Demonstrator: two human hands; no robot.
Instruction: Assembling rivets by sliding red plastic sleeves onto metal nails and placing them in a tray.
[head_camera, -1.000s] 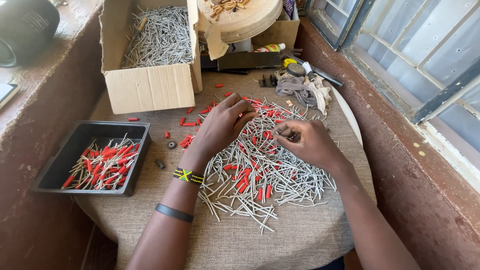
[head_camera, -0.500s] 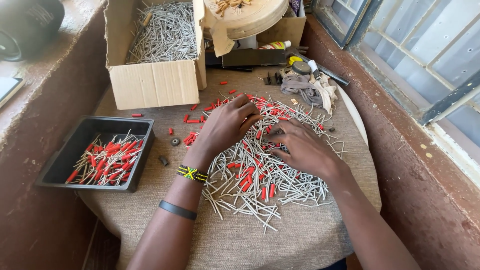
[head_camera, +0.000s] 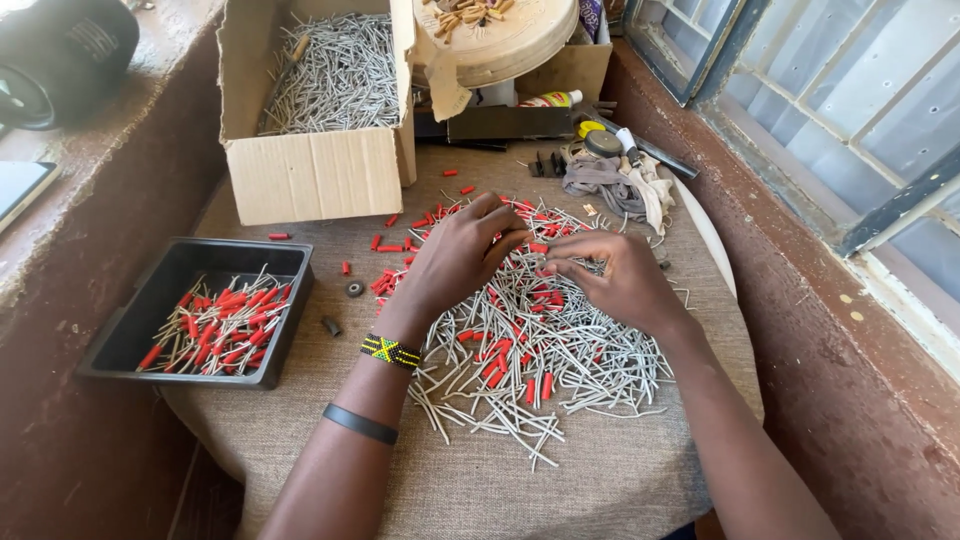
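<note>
Near the middle of the round cloth-covered table (head_camera: 600, 490), a heap of thin metal pins (head_camera: 545, 350) mixed with red sleeves (head_camera: 500, 365) lies under both hands. Left hand (head_camera: 455, 260) and right hand (head_camera: 615, 280) meet fingertip to fingertip, pinching something too small to tell. Toward the table's left edge sits a black tray (head_camera: 150, 300) of red-tipped pins; a cardboard box (head_camera: 310, 175) of bare pins stands at the far edge.

A heap of pins (head_camera: 530, 350) lies mid-worktop (head_camera: 600, 480). Left of the heap sits a tray (head_camera: 150, 310) with more pins in it. Behind the heap stands a cardboard box (head_camera: 315, 175); behind-right of the heap, a cloth (head_camera: 610, 180). Both hands rest on the heap.
</note>
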